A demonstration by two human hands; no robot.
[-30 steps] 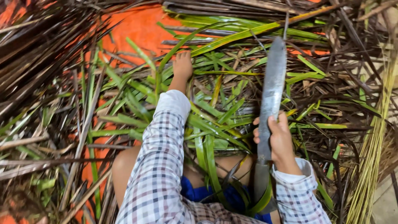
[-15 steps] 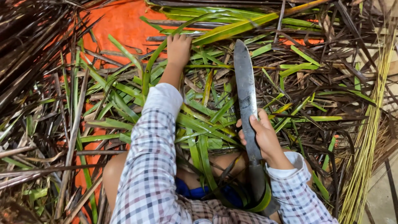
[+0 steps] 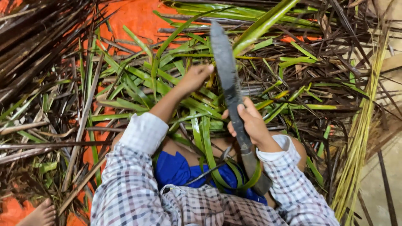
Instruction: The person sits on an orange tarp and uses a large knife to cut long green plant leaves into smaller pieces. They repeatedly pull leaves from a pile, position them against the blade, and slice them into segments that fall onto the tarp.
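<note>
My right hand (image 3: 248, 121) grips a long grey knife (image 3: 225, 71) near the base of its blade, the point aimed away from me and the handle running back under my forearm. Stretched forward, my left hand (image 3: 196, 78) lies among green palm leaves (image 3: 167, 90) and closes on one of them just left of the blade. Green leaf strips (image 3: 206, 142) trail back over my lap and curl around the knife handle. Both arms wear checked sleeves.
An orange sheet (image 3: 138, 21) lies under the heap. Dark dry fronds (image 3: 37, 46) pile up at the left and top right. A bundle of pale yellow-green stalks (image 3: 362, 125) runs down the right side. A bare foot (image 3: 39, 213) shows at bottom left.
The knife has swung leftward, its tip now closer to my left hand. My left hand has drawn back toward me among the green leaves.
</note>
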